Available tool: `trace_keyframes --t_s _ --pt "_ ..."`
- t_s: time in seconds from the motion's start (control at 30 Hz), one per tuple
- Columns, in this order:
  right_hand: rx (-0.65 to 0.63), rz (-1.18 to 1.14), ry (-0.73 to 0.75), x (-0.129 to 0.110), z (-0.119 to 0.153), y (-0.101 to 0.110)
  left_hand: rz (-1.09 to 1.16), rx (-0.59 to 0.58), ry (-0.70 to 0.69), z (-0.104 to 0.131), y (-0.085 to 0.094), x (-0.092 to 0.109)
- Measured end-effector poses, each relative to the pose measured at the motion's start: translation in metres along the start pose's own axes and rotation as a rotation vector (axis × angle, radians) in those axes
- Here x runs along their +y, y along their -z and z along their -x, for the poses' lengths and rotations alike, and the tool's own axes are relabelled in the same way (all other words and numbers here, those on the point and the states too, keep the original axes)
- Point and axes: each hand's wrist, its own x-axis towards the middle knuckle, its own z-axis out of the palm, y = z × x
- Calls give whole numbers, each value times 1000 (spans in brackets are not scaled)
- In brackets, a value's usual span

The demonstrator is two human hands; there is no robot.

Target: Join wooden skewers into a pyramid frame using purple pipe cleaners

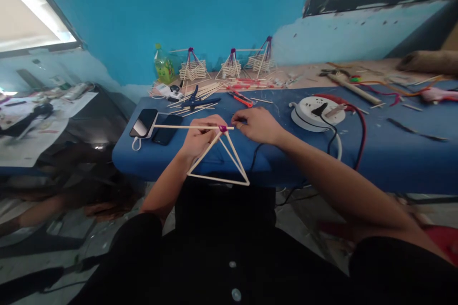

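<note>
- Currently, your left hand grips the stick frame at its apex, fingers closed around the long crosswise stick just beside the purple joint. All clock positions below are read from that joint.
- Frame location: in front of you, its triangular base toward 6 o'clock, apex away from you. Holding it by the top probably keeps the thin legs unloaded and the joint exposed.
- Your right hand sits at 3 o'clock, fingers curled, fingertips near the short stick end past the joint. Whether they pinch anything is unclear. The closeness suggests fine work at that joint.
- Long stick points to 9 o'clock, its far end overlapping the white-cabled phone in view; height above it not determinable. A dark phone lies just inside that.
- Dark-blue cutters at 10 o'clock, red utility knife at 1: both within easy reach, presumably for trimming.
- Three purple-topped stick models stand against the wall at 11, 12 and 1 o'clock, likely set back to spare them knocks.
- Round power hub at 3 o'clock, beyond your right hand, with a plug inserted.
</note>
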Motion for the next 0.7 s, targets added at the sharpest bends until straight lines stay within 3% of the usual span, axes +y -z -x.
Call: trace_keyframes --t_s 0.1,0.27,0.5,0.6,0.7 --pt "13 -6 24 4 -2 -5 10 5 0 -1 -2 1" --pt "85 -51 141 15 -4 -21 27 -30 122 0 -7 1" --pt "133 -159 255 30 -17 -38 -40 159 203 -3 -8 -1" --pt "324 -247 193 28 -11 -29 -68 246 163 -7 -3 -5" --pt "724 -326 143 10 17 -23 -96 330 110 -11 2 -11"
